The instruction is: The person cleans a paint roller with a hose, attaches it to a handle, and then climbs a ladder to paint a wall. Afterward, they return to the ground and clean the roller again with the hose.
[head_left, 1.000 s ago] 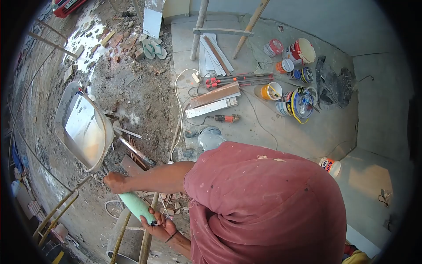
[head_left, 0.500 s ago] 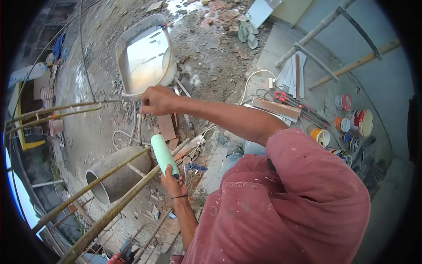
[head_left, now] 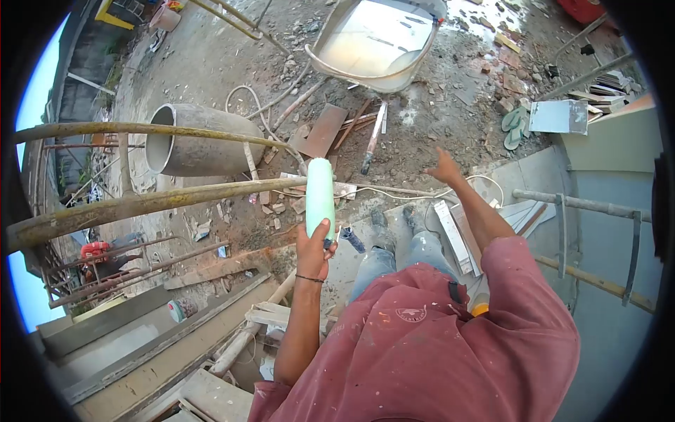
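My left hand point(head_left: 314, 254) is wrapped round the lower end of a paint roller point(head_left: 320, 193) with a pale green sleeve, held upright before my chest. Beside that hand, a short blue-stained handle point(head_left: 352, 239) sticks out to the right. My right hand point(head_left: 446, 170) is stretched forward, holding nothing, its fingers apart above the rubble-strewn ground. Below it in view lie a looped white cable point(head_left: 485, 177) and long boards point(head_left: 453, 235). My paint-spotted red shirt point(head_left: 415, 337) fills the lower middle.
Yellowed metal rails point(head_left: 155, 204) cross at left, in front of a concrete pipe section point(head_left: 204, 137). A wheelbarrow point(head_left: 383, 79) with cloudy liquid stands ahead. Green flip-flops point(head_left: 515, 128) lie to the right, and a ladder point(head_left: 598, 204) leans at far right. A brush-like tool point(head_left: 373, 144) lies on the ground.
My view has turned, so the wheelbarrow and pipe sit higher and the wheelbarrow farther right. My right hand has swung from in front of the wheelbarrow to the right, its curled fingers now spread.
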The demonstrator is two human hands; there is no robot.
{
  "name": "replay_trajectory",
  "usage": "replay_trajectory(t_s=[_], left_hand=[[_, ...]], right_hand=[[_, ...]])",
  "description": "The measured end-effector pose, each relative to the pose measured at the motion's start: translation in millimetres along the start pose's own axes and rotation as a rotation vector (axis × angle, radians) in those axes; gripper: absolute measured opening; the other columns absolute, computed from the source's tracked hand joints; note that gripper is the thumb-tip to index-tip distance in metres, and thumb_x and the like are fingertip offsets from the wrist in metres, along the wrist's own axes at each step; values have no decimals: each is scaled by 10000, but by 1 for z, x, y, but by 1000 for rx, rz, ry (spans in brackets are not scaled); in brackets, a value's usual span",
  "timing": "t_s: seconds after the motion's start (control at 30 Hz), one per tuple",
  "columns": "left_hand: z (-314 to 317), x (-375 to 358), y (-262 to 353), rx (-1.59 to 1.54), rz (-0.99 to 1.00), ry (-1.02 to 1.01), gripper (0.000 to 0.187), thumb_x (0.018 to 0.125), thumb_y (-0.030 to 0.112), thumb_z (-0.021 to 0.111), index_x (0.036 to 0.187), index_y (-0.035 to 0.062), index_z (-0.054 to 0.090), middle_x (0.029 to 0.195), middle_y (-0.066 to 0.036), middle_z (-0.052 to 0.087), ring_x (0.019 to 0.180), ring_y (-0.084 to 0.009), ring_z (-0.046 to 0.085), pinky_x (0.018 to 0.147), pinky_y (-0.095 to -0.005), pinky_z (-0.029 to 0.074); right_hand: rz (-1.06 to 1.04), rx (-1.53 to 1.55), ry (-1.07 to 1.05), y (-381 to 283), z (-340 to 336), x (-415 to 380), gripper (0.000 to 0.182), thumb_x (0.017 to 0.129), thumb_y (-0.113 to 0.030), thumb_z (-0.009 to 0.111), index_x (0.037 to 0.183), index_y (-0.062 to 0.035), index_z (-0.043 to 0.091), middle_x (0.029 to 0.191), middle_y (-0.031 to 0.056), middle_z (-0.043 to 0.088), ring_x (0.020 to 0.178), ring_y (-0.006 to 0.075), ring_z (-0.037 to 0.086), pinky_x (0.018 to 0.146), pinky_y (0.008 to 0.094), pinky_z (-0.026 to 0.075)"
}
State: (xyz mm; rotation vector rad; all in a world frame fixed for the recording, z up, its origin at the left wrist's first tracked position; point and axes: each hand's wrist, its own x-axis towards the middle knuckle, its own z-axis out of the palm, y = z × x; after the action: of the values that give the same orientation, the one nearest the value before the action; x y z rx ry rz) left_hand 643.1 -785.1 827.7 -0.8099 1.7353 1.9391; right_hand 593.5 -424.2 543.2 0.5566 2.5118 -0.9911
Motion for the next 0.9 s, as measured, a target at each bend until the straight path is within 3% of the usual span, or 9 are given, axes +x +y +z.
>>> replay_trajectory(t_s=[0.03,0.07,0.17,0.2,0.27,0.4,0.5,0.73,0.9], left_hand=[[0,1,-2,10,-2,41,487,858,212,734,1136,27,380,840,-109,624,541,-108,539,428,-205,395],[0,-2,-10,-20,-8,71,487,858,212,734,1136,27,380,840,-109,624,541,-108,539,428,-205,395],[-2,24,-37,297,184,156,606,763,225,809,1146,-6,401,1006,-192,643,642,-206,623,499,-302,498],[-2,32,-46,281,192,162,606,763,225,809,1146,-6,401,1006,-192,643,642,-206,623,499,-302,498],[1,42,-55,963,438,346,713,695,226,848,1159,-33,373,1046,-236,635,765,-344,669,630,-433,545],[9,30,-37,1266,297,226,692,725,253,772,1189,-35,346,958,-299,642,829,-454,660,727,-521,529],[7,10,-25,1266,372,206,610,754,219,717,1167,-32,344,879,-298,647,833,-468,654,728,-525,528],[-6,-31,-15,1047,312,231,526,779,189,704,1109,-22,352,896,-315,636,857,-482,646,712,-514,503],[-28,-38,-35,416,465,194,420,823,148,687,1084,9,390,899,-149,600,636,-233,576,514,-331,452]], right_hand=[[77,489,-138,-3,29,-6,860,783,-378,796,1373,126,426,1436,334,413,1334,397,445,1099,430,369],[334,600,-372,-44,25,-33,861,817,-417,763,1345,173,424,1387,344,464,1318,374,470,1068,422,396],[61,750,-659,-143,47,-93,822,889,-536,651,1342,124,463,1324,308,523,1242,359,527,1039,477,416],[275,1099,-728,-188,36,-123,805,891,-571,631,1307,105,496,1239,271,572,1204,331,542,1022,490,428],[299,1537,-993,-253,27,-154,684,873,-456,706,1234,98,529,1119,228,623,1081,338,615,898,505,518],[261,1072,-627,-274,72,-138,515,836,-242,762,1162,91,542,1017,197,653,921,334,676,736,493,584],[468,1226,-788,-285,78,-122,378,794,-20,728,1114,72,550,937,178,661,741,284,689,636,501,591],[548,1371,-1046,-303,90,-78,314,831,-49,700,1082,20,526,857,167,649,722,302,681,675,479,589],[559,1374,-1089,-322,81,-73,251,812,-7,701,1021,20,565,839,168,654,698,297,676,682,493,590]])
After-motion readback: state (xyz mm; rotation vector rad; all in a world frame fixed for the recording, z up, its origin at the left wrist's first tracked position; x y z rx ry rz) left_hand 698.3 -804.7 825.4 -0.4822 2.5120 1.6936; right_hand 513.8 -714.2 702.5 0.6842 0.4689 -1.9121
